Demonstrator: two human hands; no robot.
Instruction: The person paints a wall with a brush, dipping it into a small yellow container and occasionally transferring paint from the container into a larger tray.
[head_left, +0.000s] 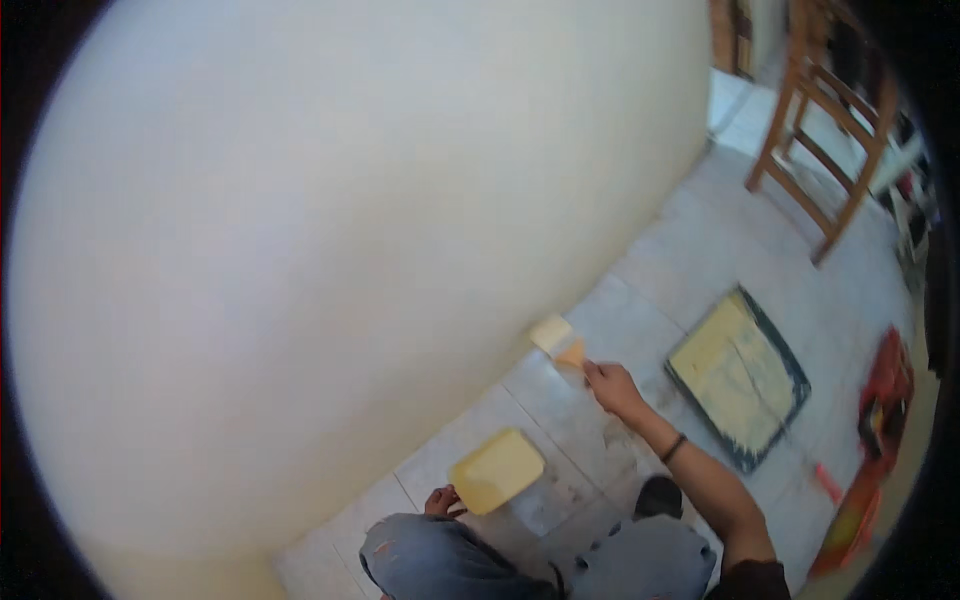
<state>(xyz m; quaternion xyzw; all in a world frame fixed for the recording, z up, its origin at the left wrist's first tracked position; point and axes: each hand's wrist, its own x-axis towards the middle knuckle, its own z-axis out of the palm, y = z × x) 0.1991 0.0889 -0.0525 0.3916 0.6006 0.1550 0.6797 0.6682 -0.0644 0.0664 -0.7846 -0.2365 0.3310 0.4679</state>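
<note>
My right hand (616, 390) grips the handle of a flat paintbrush (559, 337). Pale yellow paint covers its bristles, which are at the foot of the cream wall (360, 247), just above the floor; whether they touch it I cannot tell. Down by my knee, my left hand (441, 501) is at the near left edge of a shallow yellow container (499, 469), its fingers on or around the rim. Lighter, wet-looking paint lies inside that container. My knee hides part of the left hand.
A dark paint tray (796, 382) coated in yellow paint lies on the tiled floor (637, 307) to the right, with a thin rod or handle across it. Farther back stands a wooden chair (799, 202). A red bag or cloth (889, 397) is at the right edge.
</note>
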